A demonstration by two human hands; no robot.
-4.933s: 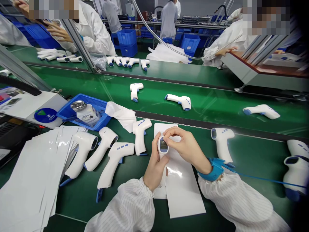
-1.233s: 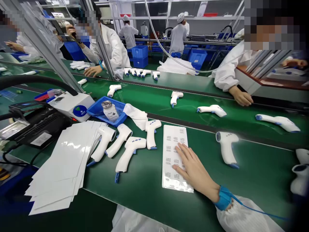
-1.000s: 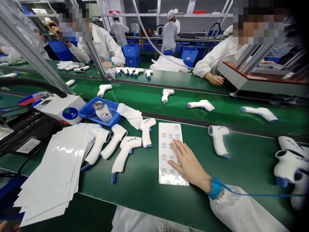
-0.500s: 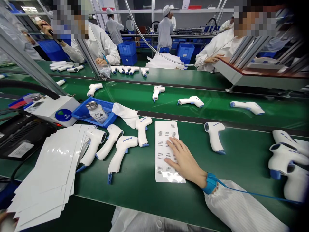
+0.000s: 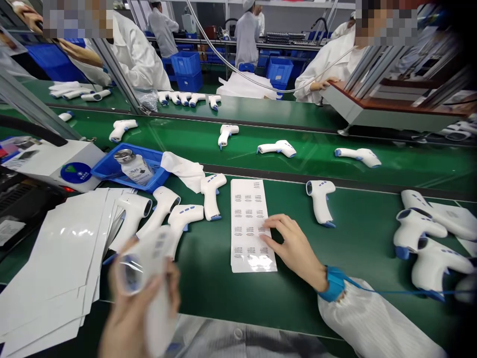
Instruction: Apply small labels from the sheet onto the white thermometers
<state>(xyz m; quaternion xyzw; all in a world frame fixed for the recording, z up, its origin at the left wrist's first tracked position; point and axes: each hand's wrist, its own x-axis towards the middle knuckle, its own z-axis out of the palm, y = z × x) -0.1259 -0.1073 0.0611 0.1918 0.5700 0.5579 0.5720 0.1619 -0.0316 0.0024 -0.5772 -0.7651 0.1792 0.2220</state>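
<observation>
My left hand point(image 5: 126, 311) is raised at the lower left, its fingers wrapped round a white infrared thermometer point(image 5: 158, 246); both are blurred by motion. On the green bench lies a white sheet of printed labels point(image 5: 246, 221) with rows of small black text. My right hand point(image 5: 294, 248), a blue wrist strap round its wrist, rests at the sheet's right edge. Its thumb and fingers are bent and apart, the tips over the labels. Several more thermometers lie left of the sheet, the closest being an upright-lying one point(image 5: 211, 196). Another thermometer point(image 5: 321, 203) lies to the right.
Loose white sheets point(image 5: 59, 253) overlap at the left. Behind them stands a blue tray point(image 5: 149, 185) with a labelled bottle point(image 5: 136, 168) and a white cloth point(image 5: 184, 169). More thermometers point(image 5: 443, 261) sit far right. Others lie on the green conveyor point(image 5: 167, 134); people in white coats work beyond.
My left hand has come into view holding a thermometer. My right hand has drawn back from lying flat on the label sheet to its right edge, fingers more bent. The view has shifted slightly.
</observation>
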